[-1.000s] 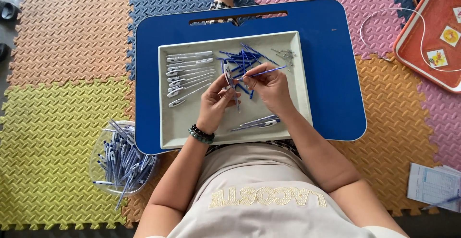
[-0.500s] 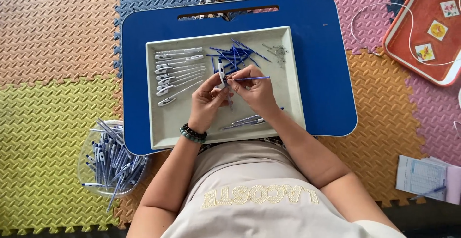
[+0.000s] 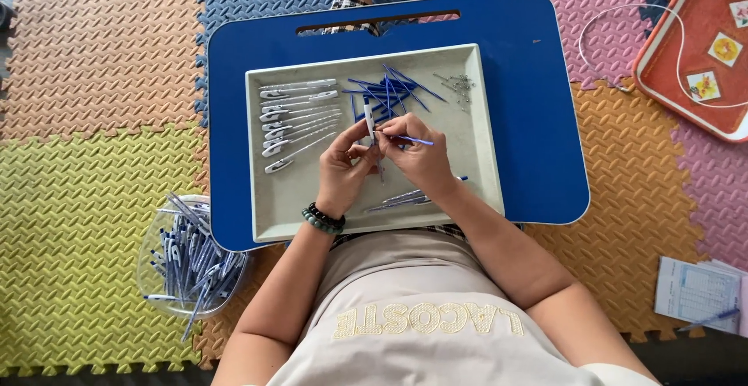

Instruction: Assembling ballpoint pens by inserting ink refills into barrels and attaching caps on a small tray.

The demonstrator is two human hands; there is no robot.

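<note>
My left hand (image 3: 345,169) grips a clear pen barrel (image 3: 368,123) upright over the middle of a grey tray (image 3: 296,222). My right hand (image 3: 419,158) pinches a thin blue refill (image 3: 413,141) whose tip meets the barrel. A row of clear pen barrels (image 3: 298,117) lies at the tray's left. A loose heap of blue refills (image 3: 389,90) lies at the tray's top centre. Small metal springs (image 3: 460,84) sit in the top right corner. A few finished pens (image 3: 401,198) lie near my right wrist.
The tray rests on a blue lap desk (image 3: 538,121) over coloured foam floor mats. A clear bowl of assembled pens (image 3: 187,257) stands at the lower left. An orange tray (image 3: 693,59) with a white cord lies at the upper right. Papers and a pen (image 3: 697,292) lie at the lower right.
The camera view has shifted slightly. My hands stayed together over the tray's middle, and the blue refill has slid further into the barrel.
</note>
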